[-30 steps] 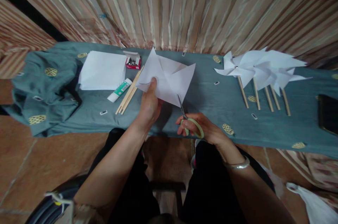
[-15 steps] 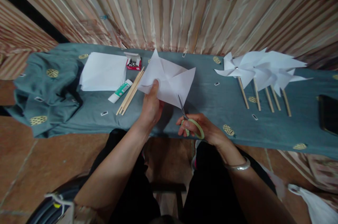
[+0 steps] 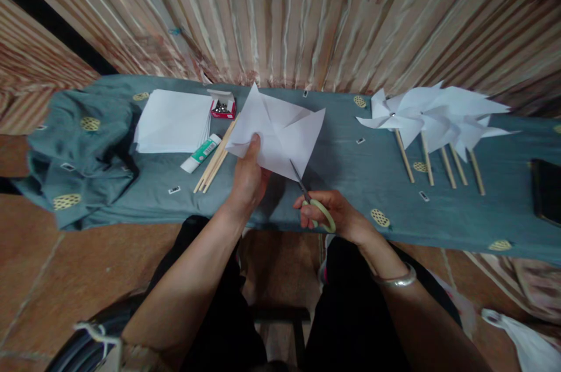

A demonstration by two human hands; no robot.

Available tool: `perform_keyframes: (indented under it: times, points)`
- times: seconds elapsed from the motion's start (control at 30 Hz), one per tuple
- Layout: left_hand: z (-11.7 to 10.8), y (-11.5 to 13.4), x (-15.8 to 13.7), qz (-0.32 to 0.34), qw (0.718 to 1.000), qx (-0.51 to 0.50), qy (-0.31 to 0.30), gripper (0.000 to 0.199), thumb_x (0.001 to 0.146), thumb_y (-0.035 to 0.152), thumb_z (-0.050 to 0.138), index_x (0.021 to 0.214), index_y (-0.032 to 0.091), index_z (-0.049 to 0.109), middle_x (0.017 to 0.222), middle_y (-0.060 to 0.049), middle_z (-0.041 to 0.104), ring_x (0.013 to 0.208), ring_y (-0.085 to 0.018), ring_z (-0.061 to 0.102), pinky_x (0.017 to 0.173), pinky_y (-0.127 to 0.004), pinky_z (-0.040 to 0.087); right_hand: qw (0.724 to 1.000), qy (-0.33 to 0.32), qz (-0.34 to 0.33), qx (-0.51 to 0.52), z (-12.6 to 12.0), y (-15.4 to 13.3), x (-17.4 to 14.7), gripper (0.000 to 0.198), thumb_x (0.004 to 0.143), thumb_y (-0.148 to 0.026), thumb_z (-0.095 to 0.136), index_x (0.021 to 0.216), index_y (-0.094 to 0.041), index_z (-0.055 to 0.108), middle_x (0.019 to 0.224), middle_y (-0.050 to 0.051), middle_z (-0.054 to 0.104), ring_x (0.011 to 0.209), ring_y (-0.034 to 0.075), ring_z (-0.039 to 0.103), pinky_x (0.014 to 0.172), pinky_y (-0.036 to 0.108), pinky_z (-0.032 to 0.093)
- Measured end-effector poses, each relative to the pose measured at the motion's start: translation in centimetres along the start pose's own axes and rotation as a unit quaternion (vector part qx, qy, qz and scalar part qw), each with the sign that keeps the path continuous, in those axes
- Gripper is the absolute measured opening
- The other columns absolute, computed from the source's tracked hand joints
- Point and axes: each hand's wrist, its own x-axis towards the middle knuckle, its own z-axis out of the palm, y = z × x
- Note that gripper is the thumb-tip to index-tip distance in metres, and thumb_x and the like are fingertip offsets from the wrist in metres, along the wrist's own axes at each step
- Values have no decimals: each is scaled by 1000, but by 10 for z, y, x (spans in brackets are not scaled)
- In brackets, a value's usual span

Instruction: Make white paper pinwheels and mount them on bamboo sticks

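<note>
A square sheet of white paper (image 3: pixel 280 132), slit inward from some of its corners, is raised over the cloth. My left hand (image 3: pixel 250 176) pinches its left side, thumb on top and fingers hidden beneath. Scissors (image 3: pixel 323 214) with light green handles sit in my right hand (image 3: pixel 331 208), fingers through the loops. Their blades reach onto the paper at its near right corner. Just left of the paper lie several thin wooden sticks (image 3: pixel 214 162), partly covered by it.
Left of the sticks are a glue tube (image 3: pixel 200 153), a red box of metal pins (image 3: pixel 223 107) and a stack of white paper (image 3: pixel 173 121). Several paper pinwheels (image 3: pixel 438 112) on sticks lie at right, with a dark phone (image 3: pixel 546 190) beyond. A striped curtain (image 3: pixel 280 16) hangs behind.
The scissors have moved slightly left and farther onto the paper's near corner. The paper and my left hand have shifted a little left.
</note>
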Motion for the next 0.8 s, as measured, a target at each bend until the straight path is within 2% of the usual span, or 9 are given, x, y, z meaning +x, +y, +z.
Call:
perform_keyframes:
  times: [0.23, 0.63, 0.8]
  points:
    - [-1, 0, 1, 2, 1000, -19, 0, 24, 94, 21, 58, 116, 15, 65, 106, -5, 74, 100, -17, 70, 95, -27, 52, 1000, 6, -1, 14, 2, 2, 1, 48, 69, -63, 72, 77, -16, 66, 60, 0, 63, 53, 10, 52, 51, 23, 39]
    - [-1, 2, 1, 7, 1000, -10, -4, 24, 97, 21, 53, 118, 17, 64, 97, -1, 75, 92, -15, 70, 93, -27, 54, 999, 30, 17, 42, 5, 1, 2, 47, 63, -59, 79, 73, -15, 66, 54, -1, 61, 48, 8, 51, 47, 22, 36]
    - [-1, 2, 2, 7, 1000, -2, -3, 23, 97, 22, 52, 116, 18, 64, 101, -2, 75, 98, -16, 69, 92, -27, 54, 999, 30, 14, 35, 5, 1, 3, 46, 64, -58, 78, 73, -15, 65, 54, -1, 61, 48, 9, 51, 47, 23, 37]
